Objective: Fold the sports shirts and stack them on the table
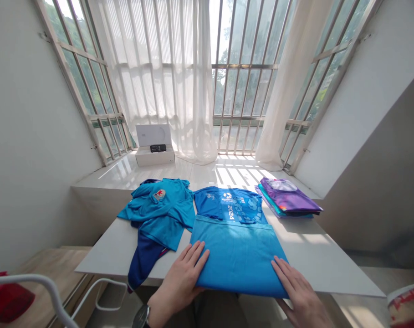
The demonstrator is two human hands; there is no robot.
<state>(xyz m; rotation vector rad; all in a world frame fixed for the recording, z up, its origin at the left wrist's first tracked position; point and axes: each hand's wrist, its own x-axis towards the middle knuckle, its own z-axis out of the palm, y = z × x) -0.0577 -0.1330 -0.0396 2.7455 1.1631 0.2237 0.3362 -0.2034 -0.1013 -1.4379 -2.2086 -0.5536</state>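
A blue printed T-shirt (239,259) lies on the white table in front of me, its lower part folded up over the front. White lettering and "2024" show on its upper part. My left hand (184,275) rests on the shirt's near left side, fingers stretched flat on the cloth, thumb low by the folded edge. On the near right corner lies my right hand (297,287), its fingers also extended over the fabric and its thumb below the edge. Left of the shirt is a crumpled teal polo shirt (174,214) with a round badge, over a dark blue garment (145,255).
A stack of folded clothes (288,196), purple on top, sits at the table's (333,259) back right. Behind, a white box (155,157) with a black item stands on the windowsill (200,173). A white curved tube (39,279) crosses the lower left.
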